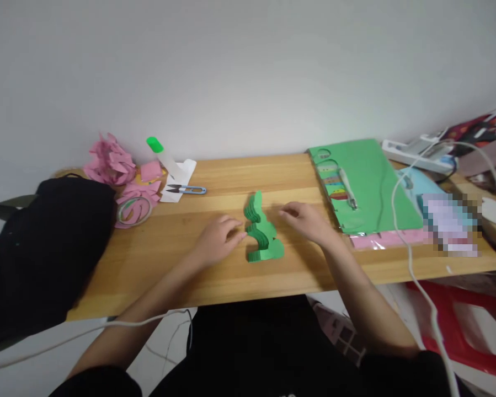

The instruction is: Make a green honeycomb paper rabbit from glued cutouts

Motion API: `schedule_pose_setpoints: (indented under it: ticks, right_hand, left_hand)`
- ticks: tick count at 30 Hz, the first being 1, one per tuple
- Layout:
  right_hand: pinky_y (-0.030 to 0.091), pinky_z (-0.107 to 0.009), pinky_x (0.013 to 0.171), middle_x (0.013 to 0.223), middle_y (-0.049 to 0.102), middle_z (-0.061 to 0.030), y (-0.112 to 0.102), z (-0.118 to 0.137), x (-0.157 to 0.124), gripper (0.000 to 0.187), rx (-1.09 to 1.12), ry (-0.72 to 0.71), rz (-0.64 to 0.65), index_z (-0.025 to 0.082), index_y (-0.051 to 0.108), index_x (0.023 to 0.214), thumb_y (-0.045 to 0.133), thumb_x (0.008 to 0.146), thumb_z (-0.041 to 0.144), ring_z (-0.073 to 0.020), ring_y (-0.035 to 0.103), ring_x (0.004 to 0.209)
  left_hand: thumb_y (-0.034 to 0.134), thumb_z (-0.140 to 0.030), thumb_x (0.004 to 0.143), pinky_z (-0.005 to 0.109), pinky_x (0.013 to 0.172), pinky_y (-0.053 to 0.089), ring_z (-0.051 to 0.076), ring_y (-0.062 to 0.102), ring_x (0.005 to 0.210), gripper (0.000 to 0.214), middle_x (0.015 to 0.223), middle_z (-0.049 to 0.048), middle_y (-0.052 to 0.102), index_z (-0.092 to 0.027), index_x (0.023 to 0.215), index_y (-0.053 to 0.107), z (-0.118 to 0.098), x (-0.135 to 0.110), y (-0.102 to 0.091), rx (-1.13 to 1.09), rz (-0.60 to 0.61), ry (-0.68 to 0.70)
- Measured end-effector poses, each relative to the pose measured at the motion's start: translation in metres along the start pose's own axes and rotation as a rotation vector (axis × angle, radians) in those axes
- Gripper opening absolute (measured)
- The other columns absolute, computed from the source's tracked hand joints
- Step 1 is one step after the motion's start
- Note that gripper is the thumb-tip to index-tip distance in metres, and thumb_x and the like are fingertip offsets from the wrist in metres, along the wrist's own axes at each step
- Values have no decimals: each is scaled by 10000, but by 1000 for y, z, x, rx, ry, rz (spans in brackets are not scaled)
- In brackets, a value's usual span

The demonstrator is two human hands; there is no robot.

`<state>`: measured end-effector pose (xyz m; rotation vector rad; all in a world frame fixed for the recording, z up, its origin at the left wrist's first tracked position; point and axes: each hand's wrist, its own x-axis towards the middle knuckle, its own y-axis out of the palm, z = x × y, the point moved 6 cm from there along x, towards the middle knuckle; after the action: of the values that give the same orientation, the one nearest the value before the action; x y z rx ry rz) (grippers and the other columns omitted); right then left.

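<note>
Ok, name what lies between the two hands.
In the head view, the green cutout lies on the table between the left hand and the right hand.

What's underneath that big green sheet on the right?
Pink material shows past the near edge of the green sheet; whatever lies under its middle is covered.

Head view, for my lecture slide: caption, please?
Left hand and right hand flank a green layered cutout on a wooden table.
</note>
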<state>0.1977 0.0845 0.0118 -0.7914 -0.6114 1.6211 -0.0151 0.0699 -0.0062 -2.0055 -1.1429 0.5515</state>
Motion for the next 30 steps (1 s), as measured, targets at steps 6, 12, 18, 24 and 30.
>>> schedule_pose_setpoints:
  ticks: [6,12,18,24,30]
  right_hand:
    - [477,-349,832,960,726,-96,31,-6,-9,198,63,-173,61,153,709,975,531,892,175,-224,643,901]
    - [474,-373,893,981,688,-119,36,-8,-9,231,49,-251,38,142,688,1010,478,914,142,-238,609,969]
    - [484,-371,830,907,652,-99,38,-4,-12,204,-26,-178,21,154,690,993,570,915,300,-243,612,892]
    - [490,-403,850,984,669,-123,40,5,-11,285,-114,-87,40,149,680,1019,661,845,374,-283,624,968]
    - [480,-358,802,988,687,-112,42,15,-5,264,-143,-27,124,149,687,1013,658,836,344,-257,637,938]
  left_hand:
    - [674,-302,808,415,890,518,260,624,1019,295,1078,105,660,-190,1081,686,-1,9,19,-107,4,-20]
    - [751,-329,763,421,923,488,251,619,999,271,1023,90,674,-196,995,711,1,19,22,-120,-96,75]
    - [789,-313,728,398,912,486,233,624,970,236,976,65,690,-207,924,712,3,20,20,-112,-84,88]
    - [661,-254,811,410,866,508,241,629,938,170,1008,80,680,-197,964,708,-6,7,17,-24,-16,-151]
    - [607,-294,857,350,799,504,203,632,858,163,908,57,680,-183,908,714,-7,8,17,-92,-21,-268]
